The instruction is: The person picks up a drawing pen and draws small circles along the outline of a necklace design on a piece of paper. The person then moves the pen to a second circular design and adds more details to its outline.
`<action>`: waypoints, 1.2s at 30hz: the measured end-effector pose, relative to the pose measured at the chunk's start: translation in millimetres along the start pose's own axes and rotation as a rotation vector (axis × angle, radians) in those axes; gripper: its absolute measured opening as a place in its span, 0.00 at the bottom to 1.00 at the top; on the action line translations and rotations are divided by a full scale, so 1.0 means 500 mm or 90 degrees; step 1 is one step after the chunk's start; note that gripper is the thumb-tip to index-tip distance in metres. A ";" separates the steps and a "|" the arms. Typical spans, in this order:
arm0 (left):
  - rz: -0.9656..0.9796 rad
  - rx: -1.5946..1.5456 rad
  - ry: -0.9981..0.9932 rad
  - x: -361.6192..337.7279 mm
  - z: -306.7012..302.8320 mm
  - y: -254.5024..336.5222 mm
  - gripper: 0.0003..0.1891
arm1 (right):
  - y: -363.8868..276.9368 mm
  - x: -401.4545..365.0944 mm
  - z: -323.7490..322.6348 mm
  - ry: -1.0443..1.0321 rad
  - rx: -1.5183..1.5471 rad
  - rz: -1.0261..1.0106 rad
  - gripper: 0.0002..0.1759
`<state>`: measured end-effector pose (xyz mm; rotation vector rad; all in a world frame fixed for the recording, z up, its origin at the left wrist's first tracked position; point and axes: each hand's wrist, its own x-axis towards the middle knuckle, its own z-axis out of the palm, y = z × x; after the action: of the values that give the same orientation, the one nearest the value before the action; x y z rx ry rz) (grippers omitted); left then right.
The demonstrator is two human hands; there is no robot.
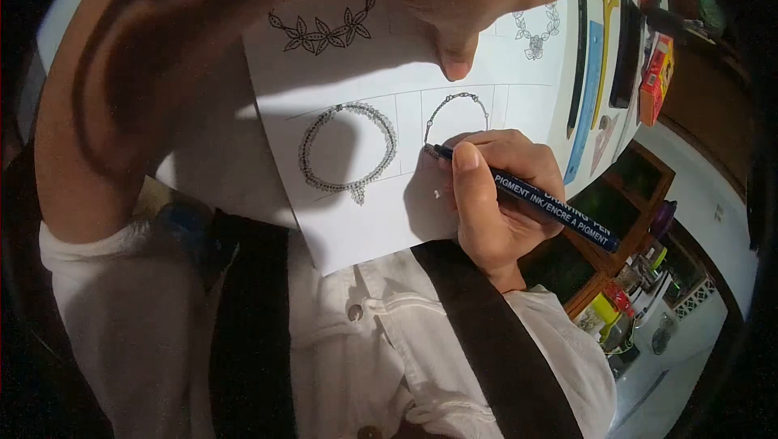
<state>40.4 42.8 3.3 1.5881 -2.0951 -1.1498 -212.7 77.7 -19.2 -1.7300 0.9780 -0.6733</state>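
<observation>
The right hand (494, 212) grips the drawing pen (535, 200), tip on the left of the barely outlined necklace (459, 95) on the sheet (365, 228), beside the finished necklace (388, 141), so most beading is probably left, while the left hand (462, 2) thumbs the sheet's top, and I cannot tell its fingers' pose.
</observation>
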 end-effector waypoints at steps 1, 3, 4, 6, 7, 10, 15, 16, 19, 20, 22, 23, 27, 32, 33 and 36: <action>0.004 -0.002 0.001 0.001 0.000 -0.001 0.20 | 0.001 -0.001 0.002 0.008 0.006 0.003 0.05; 0.009 0.004 0.001 0.000 -0.002 -0.001 0.20 | 0.002 -0.001 0.002 0.015 0.012 0.005 0.05; 0.011 0.010 -0.001 0.000 -0.004 0.000 0.19 | 0.000 0.001 0.001 0.007 0.005 0.002 0.05; 0.006 0.024 -0.009 -0.001 -0.007 0.006 0.19 | -0.002 0.002 0.001 -0.002 -0.002 -0.002 0.05; 0.005 0.036 -0.013 0.000 -0.011 0.012 0.19 | -0.002 0.002 0.003 0.001 -0.006 -0.001 0.05; -0.014 0.089 -0.032 0.002 -0.023 0.034 0.19 | 0.005 0.004 -0.002 -0.024 -0.026 -0.033 0.05; -0.045 0.196 -0.053 0.008 -0.029 0.071 0.18 | 0.003 0.004 0.000 -0.050 -0.033 -0.063 0.05; -0.042 0.207 -0.043 0.009 -0.025 0.072 0.18 | -0.002 0.003 0.002 -0.026 -0.025 -0.031 0.05; 0.020 0.025 -0.055 0.015 -0.028 0.012 0.18 | 0.003 0.003 0.004 0.000 -0.012 -0.016 0.06; 0.021 0.025 -0.055 0.015 -0.021 -0.013 0.18 | 0.006 0.004 0.004 0.003 -0.007 -0.034 0.06; 0.110 -0.147 0.002 0.016 0.022 -0.077 0.20 | -0.002 0.004 -0.001 -0.007 -0.021 -0.016 0.06; 0.154 -0.234 0.030 0.017 0.047 -0.106 0.21 | -0.005 0.004 -0.002 -0.017 -0.036 0.001 0.06; 0.248 -0.429 0.107 0.014 0.081 -0.139 0.23 | -0.003 0.001 0.002 -0.005 -0.030 0.005 0.05; 0.184 -0.304 0.115 0.010 0.078 -0.119 0.23 | 0.004 0.000 -0.003 0.019 0.029 -0.005 0.05; 0.158 -0.261 0.110 0.008 0.069 -0.112 0.23 | 0.002 0.000 -0.003 0.019 0.029 -0.005 0.05; 0.082 -0.141 0.092 0.010 0.047 -0.067 0.22 | -0.003 0.001 -0.004 -0.006 -0.003 0.006 0.06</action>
<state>46.5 45.3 -37.2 1.3729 -1.8767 -1.1415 -213.6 76.8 -17.2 -1.7299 0.9809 -0.6559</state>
